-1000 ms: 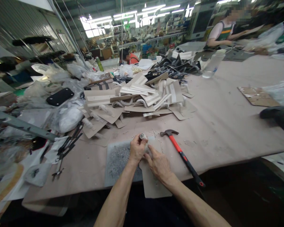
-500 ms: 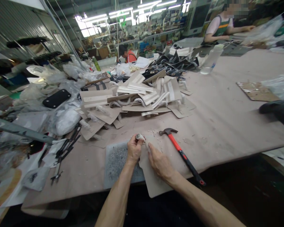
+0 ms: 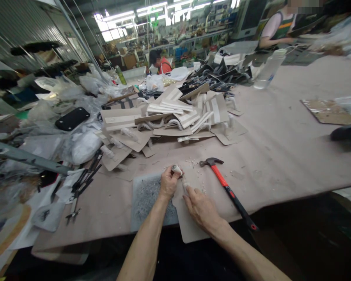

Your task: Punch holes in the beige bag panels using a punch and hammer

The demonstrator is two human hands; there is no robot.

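Observation:
My left hand (image 3: 169, 182) is closed round a short tool with a round pale top (image 3: 177, 169), held upright with its tip down on a beige card piece (image 3: 190, 226). My right hand (image 3: 201, 207) lies flat on that card just right of the tool, fingers together, pressing it onto the table. The card overlaps a grey pitted mat (image 3: 148, 199) under my left wrist. A red-handled hammer (image 3: 226, 190) lies on the table to the right of both hands, untouched.
A heap of beige card pieces with white strips (image 3: 169, 117) fills the middle of the table. Plastic bags (image 3: 82, 144) and black metal tools (image 3: 84, 179) crowd the left. A clear bottle (image 3: 267, 70) stands far right. Other people work at the far end.
My right hand has slid down the card, a little away from the tool. The left hand keeps its grip on the tool in the same spot. My view has tilted slightly.

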